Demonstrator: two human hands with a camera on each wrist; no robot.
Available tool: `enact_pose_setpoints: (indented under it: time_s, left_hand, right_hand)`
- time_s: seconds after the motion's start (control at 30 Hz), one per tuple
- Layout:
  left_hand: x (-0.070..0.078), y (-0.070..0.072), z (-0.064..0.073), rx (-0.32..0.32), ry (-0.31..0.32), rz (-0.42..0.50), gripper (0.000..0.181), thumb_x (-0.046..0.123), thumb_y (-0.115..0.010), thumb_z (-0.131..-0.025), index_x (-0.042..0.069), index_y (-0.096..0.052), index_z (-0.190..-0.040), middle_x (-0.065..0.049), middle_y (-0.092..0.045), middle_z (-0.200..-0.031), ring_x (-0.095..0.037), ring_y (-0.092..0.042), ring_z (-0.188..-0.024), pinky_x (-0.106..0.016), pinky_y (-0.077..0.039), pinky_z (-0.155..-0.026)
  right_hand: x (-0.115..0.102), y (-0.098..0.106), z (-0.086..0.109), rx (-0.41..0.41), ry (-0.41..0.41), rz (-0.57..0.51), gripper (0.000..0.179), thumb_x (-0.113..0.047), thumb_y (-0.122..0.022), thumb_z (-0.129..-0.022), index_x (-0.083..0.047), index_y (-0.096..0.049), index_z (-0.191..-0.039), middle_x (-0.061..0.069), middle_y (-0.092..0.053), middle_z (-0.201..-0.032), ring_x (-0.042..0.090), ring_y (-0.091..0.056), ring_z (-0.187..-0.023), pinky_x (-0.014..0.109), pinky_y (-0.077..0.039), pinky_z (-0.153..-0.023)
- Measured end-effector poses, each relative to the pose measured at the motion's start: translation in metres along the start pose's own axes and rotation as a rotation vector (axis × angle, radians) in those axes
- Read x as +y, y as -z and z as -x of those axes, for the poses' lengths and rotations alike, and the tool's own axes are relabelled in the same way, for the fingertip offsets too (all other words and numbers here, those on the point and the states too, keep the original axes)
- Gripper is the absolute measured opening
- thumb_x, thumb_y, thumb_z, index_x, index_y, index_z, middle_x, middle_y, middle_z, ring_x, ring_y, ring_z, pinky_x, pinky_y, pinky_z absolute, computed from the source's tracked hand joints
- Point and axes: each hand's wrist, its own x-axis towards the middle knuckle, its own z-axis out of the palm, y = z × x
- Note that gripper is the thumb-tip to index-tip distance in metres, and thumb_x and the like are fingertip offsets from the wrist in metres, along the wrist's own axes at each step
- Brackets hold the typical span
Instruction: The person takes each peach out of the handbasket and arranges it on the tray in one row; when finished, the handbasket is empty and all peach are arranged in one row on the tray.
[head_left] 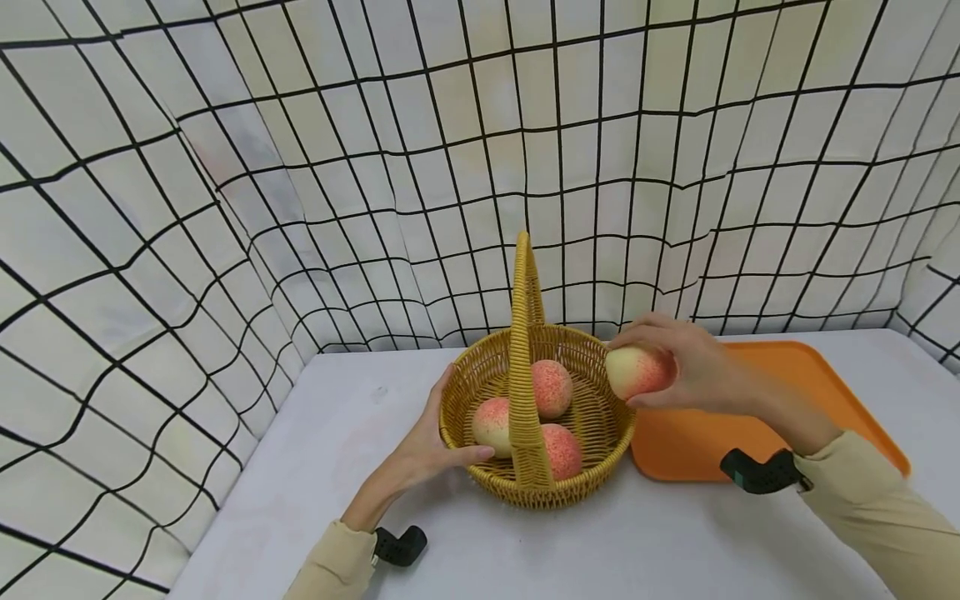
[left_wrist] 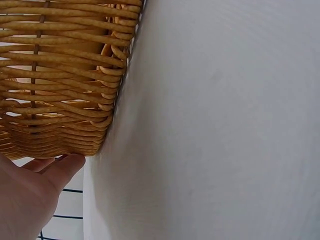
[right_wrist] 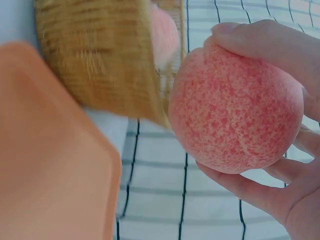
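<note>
A yellow wicker basket point(head_left: 536, 497) with a tall arched handle stands on the table. Inside lie a peach point(head_left: 552, 387) at the back, a second peach point(head_left: 491, 425) at the left and a third peach point(head_left: 564, 452) at the front. My left hand point(head_left: 420, 454) holds the basket's left side, thumb over the rim; its fingers press the woven wall in the left wrist view. With thumb and fingers, my right hand point(head_left: 701, 367) grips another peach point(head_left: 636, 372), pink and pale yellow, at the basket's right rim. The right wrist view shows its speckled pink side close up.
An orange tray point(head_left: 765, 446) lies right of the basket, partly beneath my right forearm. The table point(head_left: 300, 442) has a white covering. Behind and to the left rises a white cloth wall point(head_left: 450, 167) with a black grid.
</note>
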Motion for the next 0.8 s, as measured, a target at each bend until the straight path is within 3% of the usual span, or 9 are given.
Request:
enact_pose_setpoints:
  time_s: [0.3,0.53,0.8]
  left_hand:
    - [-0.001,0.0,0.0,-0.002,-0.002,0.022,0.135,0.038,-0.092,-0.077,0.022,0.005,-0.169,-0.016,-0.007,-0.174,-0.04,-0.02,-0.157,-0.062,-0.02,-0.123]
    - [-0.002,0.002,0.001,-0.002,-0.005,0.022,0.135,0.038,-0.092,-0.078,0.02,0.006,-0.169,-0.019,-0.008,-0.173,-0.043,-0.021,-0.156,-0.063,-0.021,-0.123]
    - [-0.002,0.001,0.0,0.001,0.003,0.005,0.136,0.043,-0.092,-0.077,0.021,0.005,-0.169,-0.019,-0.009,-0.173,-0.043,-0.021,-0.156,-0.065,-0.022,-0.122]
  right_hand:
    - [0.016,0.032,0.028,-0.007,-0.083,0.082,0.055,-0.018,-0.098,-0.072,-0.022,-0.073,-0.121,-0.007,-0.064,-0.118,0.011,-0.06,-0.097,0.03,-0.058,-0.074]
    - [0.037,0.027,0.037,-0.175,-0.222,0.088,0.052,-0.022,-0.095,-0.077,-0.013,-0.072,-0.123,0.003,-0.063,-0.12,0.018,-0.061,-0.097,0.03,-0.057,-0.075]
    - [0.054,0.012,0.038,-0.306,-0.203,0.183,0.043,-0.009,-0.087,-0.074,-0.011,-0.074,-0.115,-0.004,-0.064,-0.108,0.013,-0.058,-0.093,0.032,-0.053,-0.08]
